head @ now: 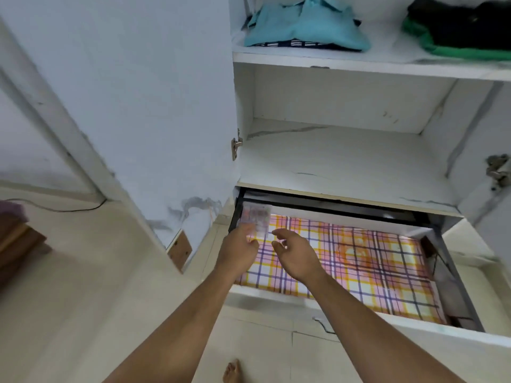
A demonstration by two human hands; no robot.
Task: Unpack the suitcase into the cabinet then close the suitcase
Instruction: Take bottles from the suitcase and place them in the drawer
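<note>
The white cabinet [345,158] stands open, with its drawer [276,295] pulled out. A pink, orange and purple plaid liner [373,269] covers the drawer's bottom. My left hand [239,248] holds a small clear packet [255,217] over the drawer's back left corner; the packet is blurred. My right hand [294,254] hovers beside it over the liner, fingers loosely spread and holding nothing. The suitcase is out of view.
Folded teal clothes [304,26] and a black and green pile [464,29] lie on the top shelf. The cabinet door [124,106] stands open at left. A wooden piece of furniture [16,244] sits at far left. My bare foot [232,371] is on the tiled floor.
</note>
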